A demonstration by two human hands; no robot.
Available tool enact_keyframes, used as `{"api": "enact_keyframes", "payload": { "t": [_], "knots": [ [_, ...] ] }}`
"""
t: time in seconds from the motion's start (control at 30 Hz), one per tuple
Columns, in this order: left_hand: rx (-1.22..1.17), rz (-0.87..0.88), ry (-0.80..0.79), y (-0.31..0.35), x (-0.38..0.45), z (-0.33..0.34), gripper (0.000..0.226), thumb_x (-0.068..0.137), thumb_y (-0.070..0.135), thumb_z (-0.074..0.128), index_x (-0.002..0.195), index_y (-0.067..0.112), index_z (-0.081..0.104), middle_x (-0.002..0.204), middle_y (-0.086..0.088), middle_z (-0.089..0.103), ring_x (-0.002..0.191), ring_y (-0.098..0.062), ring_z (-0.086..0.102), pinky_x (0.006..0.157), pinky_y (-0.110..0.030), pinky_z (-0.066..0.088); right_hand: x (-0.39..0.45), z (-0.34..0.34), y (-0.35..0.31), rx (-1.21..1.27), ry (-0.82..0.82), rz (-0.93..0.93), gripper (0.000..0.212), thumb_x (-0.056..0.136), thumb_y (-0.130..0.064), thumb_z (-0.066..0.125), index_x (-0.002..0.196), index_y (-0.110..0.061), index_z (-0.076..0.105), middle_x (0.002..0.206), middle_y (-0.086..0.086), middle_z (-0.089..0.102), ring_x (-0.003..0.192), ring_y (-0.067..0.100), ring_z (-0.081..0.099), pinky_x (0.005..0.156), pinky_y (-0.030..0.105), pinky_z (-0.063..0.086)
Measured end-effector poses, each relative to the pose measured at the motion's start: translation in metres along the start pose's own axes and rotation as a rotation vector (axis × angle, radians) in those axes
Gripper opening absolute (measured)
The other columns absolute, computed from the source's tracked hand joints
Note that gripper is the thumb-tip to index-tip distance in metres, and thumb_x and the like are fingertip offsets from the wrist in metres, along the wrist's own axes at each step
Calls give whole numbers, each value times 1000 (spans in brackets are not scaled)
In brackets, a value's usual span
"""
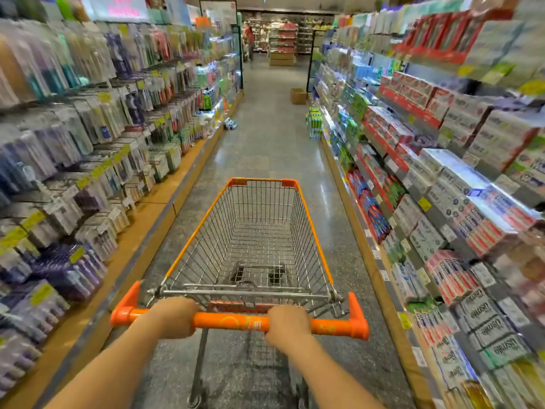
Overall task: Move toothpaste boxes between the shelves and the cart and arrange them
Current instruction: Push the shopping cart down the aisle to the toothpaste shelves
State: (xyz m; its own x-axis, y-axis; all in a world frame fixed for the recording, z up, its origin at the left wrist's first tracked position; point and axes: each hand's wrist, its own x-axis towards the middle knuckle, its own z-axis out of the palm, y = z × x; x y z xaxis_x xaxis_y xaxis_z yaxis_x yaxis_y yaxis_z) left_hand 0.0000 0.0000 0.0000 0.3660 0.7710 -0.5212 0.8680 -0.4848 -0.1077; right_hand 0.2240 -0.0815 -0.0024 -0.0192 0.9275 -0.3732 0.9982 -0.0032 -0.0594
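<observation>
Left hand (174,317) and right hand (287,323) each grip the cart handle (230,321), steering the empty cart (253,231) alongside toothpaste boxes (460,202) for loading

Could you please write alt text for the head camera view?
Both hands, left hand and right hand, grip the orange handle of an empty wire cart in a store aisle. Toothpaste boxes fill the right-hand shelves; hanging packs line the left.

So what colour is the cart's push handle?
Orange; the handle shows clearly in the head view, gripped by both hands.
</observation>
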Motion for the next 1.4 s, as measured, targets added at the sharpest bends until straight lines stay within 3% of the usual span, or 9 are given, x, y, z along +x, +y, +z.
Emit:
{"api": "enact_keyframes", "payload": {
  "t": [0.13,0.33,0.53,0.7,0.83,0.97,1.1,1.23,1.4],
  "knots": [
    [-4,52,33,-14,17,6,25,79,34,50,97,24,63,104,0,68,97,-21,64,81,-33,51,13,-4,-3,1,-26,13,15,86,-26,55,92,-14,62,103,10,66,97,31,62,82,38,49],
    [22,57,78,-24,43,-10,25,81,30,50,99,20,64,108,-4,67,101,-25,64,83,-35,52,39,-12,-2,-18,-2,52,12,83,-26,55,83,-15,58,92,8,65,87,30,62,74,35,48],
    [4,81,46,-33,81,-30,17,82,27,49,92,20,61,106,-3,67,97,-23,64,83,-34,52,77,-21,12,-29,-11,29,10,80,-25,53,73,-17,54,66,-1,49,66,23,50,61,29,40],
    [9,110,68,-32,126,-58,21,82,27,49,94,19,64,105,-5,67,98,-25,65,83,-36,52,119,-40,41,-10,-22,29,21,81,-27,52,63,-20,44,70,0,51,70,25,52,64,29,40],
    [-27,126,89,-23,169,-88,13,82,26,50,88,21,61,86,0,59,86,-23,62,78,-33,50,160,-56,78,-24,17,24,14,81,-26,53,82,-15,61,86,6,64,88,27,63,66,28,38],
    [-53,137,97,-10,217,-122,5,81,23,51,84,20,54,78,2,50,74,-20,50,70,-31,46,209,-76,120,13,18,12,9,77,-25,53,78,-20,60,75,-2,55,72,22,57,63,27,39],
    [-69,149,68,2,260,-156,8,83,21,51,75,21,50,67,6,42,75,-19,51,68,-29,44,257,-91,160,13,-8,13,17,74,-28,53,79,-15,63,77,2,62,68,21,53,62,29,42],
    [-72,154,59,8,302,-186,4,84,19,51,83,19,55,78,1,50,76,-19,50,68,-30,43,298,-111,195,-16,3,-15,22,74,-28,52,83,-14,65,74,-2,57,74,22,59,62,28,40],
    [-94,144,69,8,361,-218,16,81,19,52,67,21,44,75,1,49,74,-20,50,66,-30,43,349,-136,226,-11,7,-36,18,75,-28,52,80,-16,65,72,-3,55,68,19,53,62,27,40]
  ]
}}
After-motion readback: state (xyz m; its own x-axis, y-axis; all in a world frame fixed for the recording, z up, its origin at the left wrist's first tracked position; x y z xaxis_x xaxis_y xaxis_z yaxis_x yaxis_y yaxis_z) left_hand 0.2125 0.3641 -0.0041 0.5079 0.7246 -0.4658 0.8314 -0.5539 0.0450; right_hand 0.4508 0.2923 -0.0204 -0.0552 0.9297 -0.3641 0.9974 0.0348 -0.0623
